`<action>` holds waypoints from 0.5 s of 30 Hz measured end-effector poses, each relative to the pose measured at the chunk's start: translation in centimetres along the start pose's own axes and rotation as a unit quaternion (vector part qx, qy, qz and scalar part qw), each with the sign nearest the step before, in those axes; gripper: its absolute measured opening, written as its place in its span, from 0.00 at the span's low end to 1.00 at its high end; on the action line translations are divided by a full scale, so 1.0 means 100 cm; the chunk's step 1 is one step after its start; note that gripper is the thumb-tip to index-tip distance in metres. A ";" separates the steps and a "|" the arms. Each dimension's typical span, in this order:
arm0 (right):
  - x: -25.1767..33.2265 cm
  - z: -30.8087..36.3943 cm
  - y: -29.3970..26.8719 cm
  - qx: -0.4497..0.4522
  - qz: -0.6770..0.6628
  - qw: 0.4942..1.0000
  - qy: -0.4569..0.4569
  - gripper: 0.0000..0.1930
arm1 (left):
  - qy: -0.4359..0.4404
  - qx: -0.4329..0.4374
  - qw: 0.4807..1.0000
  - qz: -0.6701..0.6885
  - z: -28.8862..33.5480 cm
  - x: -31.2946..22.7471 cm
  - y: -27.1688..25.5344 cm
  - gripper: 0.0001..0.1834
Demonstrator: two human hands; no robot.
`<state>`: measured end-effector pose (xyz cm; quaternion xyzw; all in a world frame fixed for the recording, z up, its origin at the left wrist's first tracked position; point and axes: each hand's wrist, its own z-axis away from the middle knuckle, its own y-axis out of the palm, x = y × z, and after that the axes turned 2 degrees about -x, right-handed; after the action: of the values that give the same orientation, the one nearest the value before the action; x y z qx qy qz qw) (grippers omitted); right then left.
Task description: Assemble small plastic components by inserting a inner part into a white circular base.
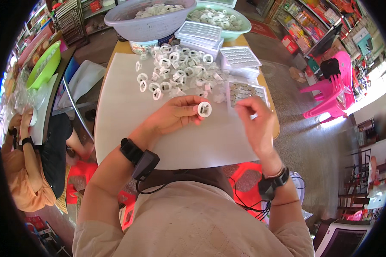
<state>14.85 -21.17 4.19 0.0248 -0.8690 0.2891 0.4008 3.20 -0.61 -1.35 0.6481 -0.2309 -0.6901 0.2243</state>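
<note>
My left hand point(176, 115) is closed on a small round white plastic part point(204, 109) between thumb and fingers. Its flat face is turned up and shows a slot with metal pieces at the centre. At the near edge of a shallow clear tray point(266, 95) with many small silvery pieces point(246, 91), my right hand point(259, 124) has its thumb and forefinger brought together. Whatever lies between those fingertips is too small to make out. Beyond my hands spreads a loose heap of similar white plastic parts point(180, 68).
Stacked pale trays point(200, 32) and another stack point(241, 57) stand behind the heap. A grey basket point(150, 23) and a green basin point(240, 30) hold more white parts at the far edge. Another person point(34, 180) works at a left-hand table. Pink chairs point(330, 90) stand right.
</note>
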 end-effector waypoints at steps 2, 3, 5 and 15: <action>0.013 0.008 0.021 0.013 -0.029 0.999 -0.027 0.04 | -0.001 0.001 1.000 0.019 0.000 0.002 -0.002 0.18; 0.016 0.011 0.029 0.012 -0.024 0.997 -0.067 0.05 | -0.001 -0.001 1.000 0.020 0.000 0.003 -0.003 0.18; 0.018 0.012 0.041 0.012 -0.020 0.994 -0.109 0.06 | 0.001 0.015 0.999 0.035 -0.002 0.005 -0.009 0.18; 0.012 0.005 0.042 0.085 -0.013 0.992 -0.091 0.06 | 0.028 0.003 0.999 -0.034 -0.002 0.006 -0.003 0.18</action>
<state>12.58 -17.71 2.73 0.0961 -0.8737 0.3533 0.3204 3.38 -0.75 -2.05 0.6751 -0.2044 -0.6784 0.2053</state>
